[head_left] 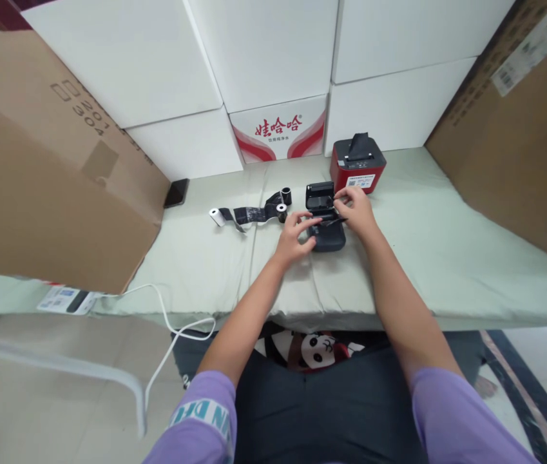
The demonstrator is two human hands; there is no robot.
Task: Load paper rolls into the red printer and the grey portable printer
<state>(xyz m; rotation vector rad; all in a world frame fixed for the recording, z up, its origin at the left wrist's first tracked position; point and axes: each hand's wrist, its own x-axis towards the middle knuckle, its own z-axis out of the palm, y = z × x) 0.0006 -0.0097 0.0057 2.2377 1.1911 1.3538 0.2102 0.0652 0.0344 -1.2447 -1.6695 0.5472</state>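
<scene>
At my 12 o'clock, the small black plastic device point(328, 240) has its lid up, unclosed. My left hand point(292, 241), fingers loosely spread, touches it from 8 o'clock; my right hand point(359, 214) narrows at 2 o'clock, hold unclear. 3 black-and-white paper rolls point(216, 218) lie towards 9 o'clock

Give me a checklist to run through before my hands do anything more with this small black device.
1. Lid of the black device raised: ok.
2. Left hand and right hand both at the device: ok.
3. Inside of the device in full view: not ok, fingers cover part of it.
4. Anything inside seated properly: cannot tell.
5. Torn black strip lying outside the device: ok, it is to the left.
6. Right hand free of the red and black box: cannot tell, they overlap in this view.
</scene>
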